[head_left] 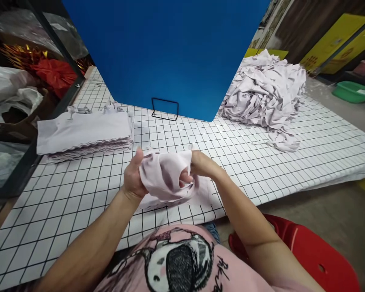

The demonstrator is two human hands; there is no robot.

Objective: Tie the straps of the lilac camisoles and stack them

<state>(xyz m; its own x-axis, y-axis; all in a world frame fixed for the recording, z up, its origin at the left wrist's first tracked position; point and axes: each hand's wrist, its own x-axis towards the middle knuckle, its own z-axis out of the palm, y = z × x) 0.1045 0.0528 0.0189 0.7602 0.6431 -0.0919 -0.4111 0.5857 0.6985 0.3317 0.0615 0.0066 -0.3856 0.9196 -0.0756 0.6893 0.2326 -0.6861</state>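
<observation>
A pale pinkish-white piece of cloth (166, 172), apparently a small garment with openings, is bunched between my hands just above the table's near edge. My left hand (134, 174) holds its left side, thumb pointing up and the other fingers hidden behind the fabric. On the other side, my right hand (199, 164) grips the cloth's right edge, and some of its fingers show through an opening. More of the same pale fabric (205, 192) lies flat on the table beneath. To the left sits a neat stack of folded, wavy-edged pieces (85, 132) in matching cloth.
The table wears a white cloth with a black grid (76, 190). A large blue board (170, 56) rises at the far side, near a black wire frame (165, 109). Heaped pale cloth (261, 89) lies at right. A red stool (316, 251) stands beside me.
</observation>
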